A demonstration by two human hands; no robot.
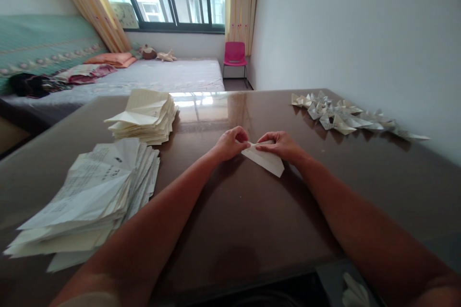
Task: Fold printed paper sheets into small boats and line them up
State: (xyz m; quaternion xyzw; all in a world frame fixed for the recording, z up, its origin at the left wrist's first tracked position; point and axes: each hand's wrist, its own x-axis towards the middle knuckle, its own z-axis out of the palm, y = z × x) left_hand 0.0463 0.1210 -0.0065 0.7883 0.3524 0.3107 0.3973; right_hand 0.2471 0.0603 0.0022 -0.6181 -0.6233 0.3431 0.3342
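A small off-white sheet of folded paper (268,160), flat and elongated, sits between the two hands above the middle of the glossy brown bench (223,220). Its lower edge runs as a straight slant down to the right, ending in a blunt, angled corner below the right hand (283,146). The outer face is pale and mostly plain; the upper part, with a small raised fold near the middle, is partly hidden by the fingers. The left hand (230,144) pinches the paper's left end between thumb and curled fingers; the right hand's fingers grip its upper edge. Left of the hands lie a cream stack of creased paper sheets (144,115) and a whiter, printed stack of loose paper sheets (95,182). Pointed, pale folded-paper pieces (336,115) cluster at the bench's far right.
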